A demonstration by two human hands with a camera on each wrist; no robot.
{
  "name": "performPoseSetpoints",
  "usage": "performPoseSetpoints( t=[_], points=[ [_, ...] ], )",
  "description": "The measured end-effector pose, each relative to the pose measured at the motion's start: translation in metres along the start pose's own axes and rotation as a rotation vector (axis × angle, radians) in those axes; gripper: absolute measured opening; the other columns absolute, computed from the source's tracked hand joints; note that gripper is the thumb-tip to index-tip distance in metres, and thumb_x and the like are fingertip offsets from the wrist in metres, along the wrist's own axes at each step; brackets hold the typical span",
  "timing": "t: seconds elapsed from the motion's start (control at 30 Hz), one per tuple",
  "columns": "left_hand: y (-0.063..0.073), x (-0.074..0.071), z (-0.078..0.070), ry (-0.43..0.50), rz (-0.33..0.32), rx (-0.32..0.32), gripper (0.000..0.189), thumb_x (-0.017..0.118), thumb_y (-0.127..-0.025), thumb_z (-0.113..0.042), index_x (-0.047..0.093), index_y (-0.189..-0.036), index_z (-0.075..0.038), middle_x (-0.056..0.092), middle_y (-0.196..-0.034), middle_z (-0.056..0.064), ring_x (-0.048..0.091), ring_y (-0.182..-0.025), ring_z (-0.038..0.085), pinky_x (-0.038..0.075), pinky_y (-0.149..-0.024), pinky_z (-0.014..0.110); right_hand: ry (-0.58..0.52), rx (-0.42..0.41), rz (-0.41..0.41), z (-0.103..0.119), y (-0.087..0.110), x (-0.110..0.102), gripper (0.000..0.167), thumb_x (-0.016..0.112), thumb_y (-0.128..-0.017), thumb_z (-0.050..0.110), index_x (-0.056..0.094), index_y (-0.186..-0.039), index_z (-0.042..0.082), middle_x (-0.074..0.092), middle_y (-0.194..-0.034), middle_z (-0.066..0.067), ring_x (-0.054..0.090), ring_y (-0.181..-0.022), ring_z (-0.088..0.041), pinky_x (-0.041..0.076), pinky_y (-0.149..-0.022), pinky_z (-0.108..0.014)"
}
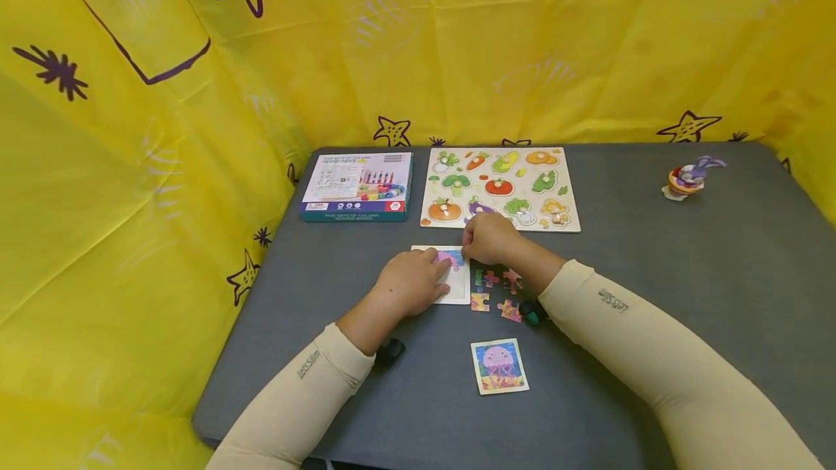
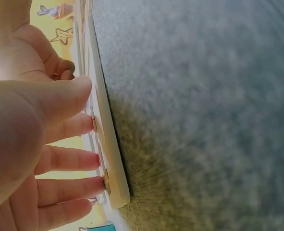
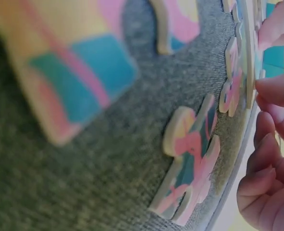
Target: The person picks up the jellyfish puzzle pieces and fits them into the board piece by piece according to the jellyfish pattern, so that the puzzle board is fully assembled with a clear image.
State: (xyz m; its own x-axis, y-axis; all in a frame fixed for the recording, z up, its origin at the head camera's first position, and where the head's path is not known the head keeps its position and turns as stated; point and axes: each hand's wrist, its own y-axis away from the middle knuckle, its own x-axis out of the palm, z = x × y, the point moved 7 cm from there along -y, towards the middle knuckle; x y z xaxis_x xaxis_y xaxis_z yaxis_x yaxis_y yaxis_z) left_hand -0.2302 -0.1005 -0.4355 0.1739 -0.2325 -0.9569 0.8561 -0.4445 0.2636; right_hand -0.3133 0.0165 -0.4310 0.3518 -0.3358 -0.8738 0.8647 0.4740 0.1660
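Note:
A white puzzle tray (image 1: 460, 294) lies mid-table, with pink and blue jigsaw pieces (image 1: 447, 258) in its upper part. My left hand (image 1: 408, 283) rests across its left side; the fingers (image 2: 67, 159) reach out nearly straight, tips touching the pieces and thumb near the rim. At the tray's upper right corner is my right hand (image 1: 491, 238), its fingers (image 3: 266, 178) curled and a fingertip right at the rim. I cannot tell whether it pinches a piece. Several loose jigsaw pieces (image 1: 480, 302) lie right of the tray, below the right hand.
A jellyfish picture card (image 1: 500, 366) lies nearer me. Behind the hands are a wooden vegetable board (image 1: 499, 187) and, at its left, a flat box (image 1: 355, 187). A rabbit figurine (image 1: 689, 178) stands at the far right. Yellow cloth (image 1: 392, 56) hangs behind the grey table (image 1: 653, 274).

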Motion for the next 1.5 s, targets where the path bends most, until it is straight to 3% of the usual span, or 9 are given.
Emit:
performPoseSetpoints(
  t=[0.2,0.33,0.53,0.77,0.97,1.2,1.33,1.5],
  points=[
    [0.001,0.002,0.002,0.029,0.018,-0.025,0.059,0.057,-0.1,-0.052,0.054,-0.148,-0.019,0.059,-0.142,0.01,0.061,-0.123,0.029,0.049,-0.106,0.046,-0.021,0.039,0.043,-0.001,-0.007,0.005,0.016,0.079,-0.086,0.026,0.075,-0.072,0.016,0.069,-0.071,0.004,0.06,-0.076,-0.018,0.047,-0.071,-0.032],
    [0.001,0.004,0.003,0.024,0.031,-0.041,0.061,0.056,-0.101,-0.053,0.052,-0.151,-0.019,0.057,-0.146,0.009,0.058,-0.129,0.028,0.046,-0.109,0.045,-0.032,0.018,0.051,-0.001,-0.007,0.006,0.017,0.079,-0.087,0.026,0.075,-0.073,0.016,0.068,-0.072,0.003,0.06,-0.075,-0.017,0.047,-0.071,-0.032],
    [0.0,0.004,0.005,0.045,0.039,-0.014,0.063,0.053,-0.101,-0.056,0.051,-0.152,-0.019,0.054,-0.149,0.009,0.056,-0.132,0.029,0.045,-0.111,0.046,0.012,-0.019,0.081,-0.006,0.016,0.001,0.013,0.078,-0.088,0.022,0.073,-0.078,0.016,0.067,-0.075,0.002,0.06,-0.073,-0.017,0.048,-0.072,-0.035],
    [0.001,0.004,0.028,0.29,0.033,0.011,0.061,0.058,-0.101,-0.044,0.047,-0.153,-0.013,0.053,-0.152,0.008,0.05,-0.139,0.027,0.038,-0.117,0.045,0.043,-0.022,0.154,-0.009,0.042,0.007,0.019,0.083,-0.085,0.028,0.07,-0.087,0.014,0.063,-0.08,-0.001,0.058,-0.07,-0.018,0.045,-0.069,-0.033],
    [0.005,0.002,0.046,0.435,-0.014,0.061,0.062,0.064,-0.098,-0.036,0.045,-0.154,-0.016,0.049,-0.154,0.006,0.041,-0.142,0.029,0.032,-0.118,0.05,0.011,-0.03,0.1,-0.01,0.048,0.007,0.019,0.084,-0.085,0.023,0.068,-0.085,0.012,0.062,-0.079,-0.001,0.056,-0.074,-0.018,0.045,-0.069,-0.033],
    [0.014,0.005,0.064,0.434,-0.005,0.032,0.064,0.073,-0.092,-0.038,0.051,-0.15,-0.021,0.045,-0.154,0.006,0.035,-0.14,0.03,0.03,-0.116,0.053,-0.175,-0.005,0.079,-0.01,0.043,-0.007,0.012,0.078,-0.091,0.018,0.071,-0.084,0.011,0.066,-0.073,-0.004,0.059,-0.06,-0.015,0.047,-0.061,-0.03],
    [0.016,0.01,0.066,0.417,0.022,0.043,0.064,0.072,-0.092,-0.039,0.053,-0.15,-0.02,0.045,-0.156,0.005,0.036,-0.141,0.032,0.031,-0.115,0.053,-0.24,-0.041,0.098,0.008,0.032,-0.003,0.009,0.077,-0.091,0.017,0.074,-0.086,0.011,0.067,-0.076,-0.003,0.058,-0.066,-0.016,0.047,-0.062,-0.03],
    [0.012,0.013,0.066,0.434,0.02,0.048,0.062,0.07,-0.092,-0.035,0.053,-0.15,-0.021,0.045,-0.155,0.002,0.038,-0.139,0.03,0.032,-0.113,0.052,-0.24,-0.057,0.138,0.033,0.013,0.015,0.006,0.076,-0.091,0.014,0.076,-0.086,0.012,0.067,-0.074,0.0,0.058,-0.07,-0.015,0.046,-0.063,-0.027]
  ],
)
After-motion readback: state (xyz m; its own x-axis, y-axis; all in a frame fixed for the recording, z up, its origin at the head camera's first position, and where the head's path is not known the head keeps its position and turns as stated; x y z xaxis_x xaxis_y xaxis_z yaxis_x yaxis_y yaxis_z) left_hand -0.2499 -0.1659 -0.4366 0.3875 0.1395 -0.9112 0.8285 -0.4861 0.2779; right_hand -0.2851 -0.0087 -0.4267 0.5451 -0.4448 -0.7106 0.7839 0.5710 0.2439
